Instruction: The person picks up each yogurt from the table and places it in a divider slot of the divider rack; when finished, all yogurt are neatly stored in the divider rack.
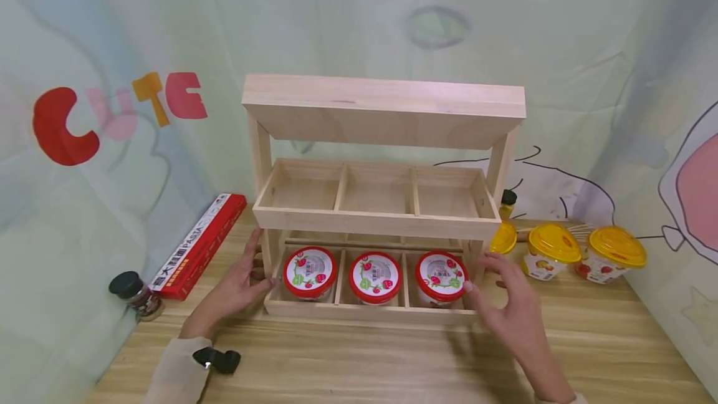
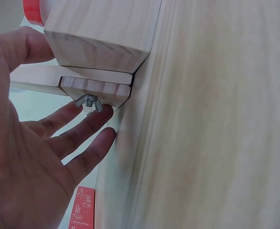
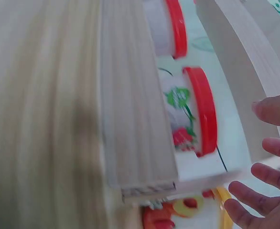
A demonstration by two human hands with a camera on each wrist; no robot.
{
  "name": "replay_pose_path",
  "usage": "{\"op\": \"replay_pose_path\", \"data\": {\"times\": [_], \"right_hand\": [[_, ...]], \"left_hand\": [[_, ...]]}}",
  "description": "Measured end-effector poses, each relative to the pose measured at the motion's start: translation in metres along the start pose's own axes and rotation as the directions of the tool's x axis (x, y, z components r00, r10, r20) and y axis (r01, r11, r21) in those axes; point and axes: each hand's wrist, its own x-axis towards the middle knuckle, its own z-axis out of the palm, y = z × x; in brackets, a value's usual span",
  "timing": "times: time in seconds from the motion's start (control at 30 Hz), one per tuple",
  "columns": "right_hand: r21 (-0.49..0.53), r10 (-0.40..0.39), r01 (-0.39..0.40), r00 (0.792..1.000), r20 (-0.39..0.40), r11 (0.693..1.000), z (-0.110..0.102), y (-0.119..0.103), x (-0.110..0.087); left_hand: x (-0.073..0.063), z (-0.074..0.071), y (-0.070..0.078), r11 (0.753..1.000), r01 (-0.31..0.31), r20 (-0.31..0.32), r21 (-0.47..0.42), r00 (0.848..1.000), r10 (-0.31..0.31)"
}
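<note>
A two-tier wooden rack (image 1: 376,224) with a slanted top board stands on the table. Its lower tier holds three cups with red-rimmed strawberry lids, the left cup (image 1: 310,273), the middle cup (image 1: 375,277) and the right cup (image 1: 441,276), one per compartment. The upper tier's three compartments hold nothing. My left hand (image 1: 241,285) is at the rack's lower left end, its thumb by the tray and its loosely bent fingers beside a metal wing nut (image 2: 89,101). At the right end, my right hand (image 1: 513,304) has spread fingers with nothing between them, thumb near the right cup.
A red pasta box (image 1: 199,247) and a dark-capped spice jar (image 1: 136,295) lie to the left. Right of the rack stand yellow-lidded cups (image 1: 552,251) and a small dark-capped bottle (image 1: 507,203). A printed curtain (image 1: 359,24) hangs behind and at both sides.
</note>
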Motion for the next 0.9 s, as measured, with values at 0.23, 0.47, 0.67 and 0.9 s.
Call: {"op": "replay_pose_path", "data": {"times": [0.23,0.47,0.67,0.9], "right_hand": [[0.024,0.055,-0.054,0.998,-0.033,0.998,-0.016,0.016,0.014],[-0.053,0.069,-0.069,0.997,0.013,0.996,-0.022,0.037,0.032],[-0.054,0.056,-0.052,0.996,0.066,0.997,-0.019,0.052,0.043],[-0.080,0.114,-0.104,0.983,0.142,0.991,-0.015,0.058,0.052]], "left_hand": [[0.000,-0.001,0.000,1.000,0.008,0.004,0.006,1.000,-0.008],[0.000,-0.001,0.000,0.999,-0.049,-0.007,-0.008,0.999,0.048],[-0.001,-0.001,0.000,0.998,-0.066,-0.009,-0.007,0.998,0.066],[-0.001,0.000,-0.002,0.999,-0.049,-0.006,0.000,0.999,0.049]]}}
